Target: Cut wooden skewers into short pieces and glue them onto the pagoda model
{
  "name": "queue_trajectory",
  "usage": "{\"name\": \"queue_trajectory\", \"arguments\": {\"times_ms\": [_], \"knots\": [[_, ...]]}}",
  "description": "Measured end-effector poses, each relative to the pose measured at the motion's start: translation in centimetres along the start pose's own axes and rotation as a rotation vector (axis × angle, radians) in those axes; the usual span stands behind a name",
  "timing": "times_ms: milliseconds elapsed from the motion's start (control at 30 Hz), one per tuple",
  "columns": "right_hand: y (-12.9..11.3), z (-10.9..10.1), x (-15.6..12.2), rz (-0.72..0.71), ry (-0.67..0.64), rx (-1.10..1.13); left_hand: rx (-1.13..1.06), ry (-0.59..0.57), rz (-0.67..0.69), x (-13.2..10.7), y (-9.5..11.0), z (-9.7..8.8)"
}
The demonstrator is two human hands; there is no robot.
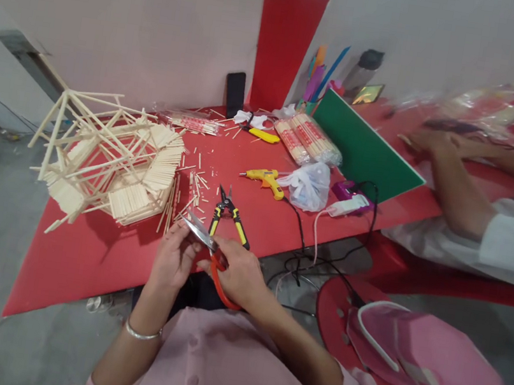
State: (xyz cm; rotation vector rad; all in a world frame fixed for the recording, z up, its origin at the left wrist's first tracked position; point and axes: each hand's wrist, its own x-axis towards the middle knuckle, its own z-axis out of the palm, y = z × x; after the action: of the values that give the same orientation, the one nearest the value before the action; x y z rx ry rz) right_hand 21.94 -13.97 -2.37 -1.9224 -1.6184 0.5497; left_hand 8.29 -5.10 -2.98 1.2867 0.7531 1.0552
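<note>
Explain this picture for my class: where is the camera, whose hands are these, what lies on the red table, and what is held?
The camera sits on a person's head, looking down at their own bare hands. The right hand grips orange-handled scissors; the left hand is at the blades, its hold unclear. On the red table lie a stick model, pliers, a yellow glue gun and stick bundles. Another person's hand is at far right.
</note>
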Motion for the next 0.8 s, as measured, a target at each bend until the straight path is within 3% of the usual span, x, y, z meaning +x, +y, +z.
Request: {"name": "queue_trajectory", "arguments": {"times_ms": [267, 367, 567, 800], "knots": [[-0.1, -0.1, 0.8, -0.021, 0.039, -0.079, 0.088, -0.012, 0.030, 1.0, 0.8, -0.1], [-0.1, -0.2, 1.0, -0.047, 0.058, -0.171, 0.030, -0.025, -0.040, 1.2, 1.3, 0.0], [-0.2, -0.4, 1.4, -0.015, 0.015, -0.179, -0.146, 0.063, -0.217, 1.6, 1.4, 0.5], [-0.3, -0.4, 1.4, -0.047, 0.065, -0.247, -0.085, 0.063, -0.182, 1.2, 2.0, 0.5]]}}
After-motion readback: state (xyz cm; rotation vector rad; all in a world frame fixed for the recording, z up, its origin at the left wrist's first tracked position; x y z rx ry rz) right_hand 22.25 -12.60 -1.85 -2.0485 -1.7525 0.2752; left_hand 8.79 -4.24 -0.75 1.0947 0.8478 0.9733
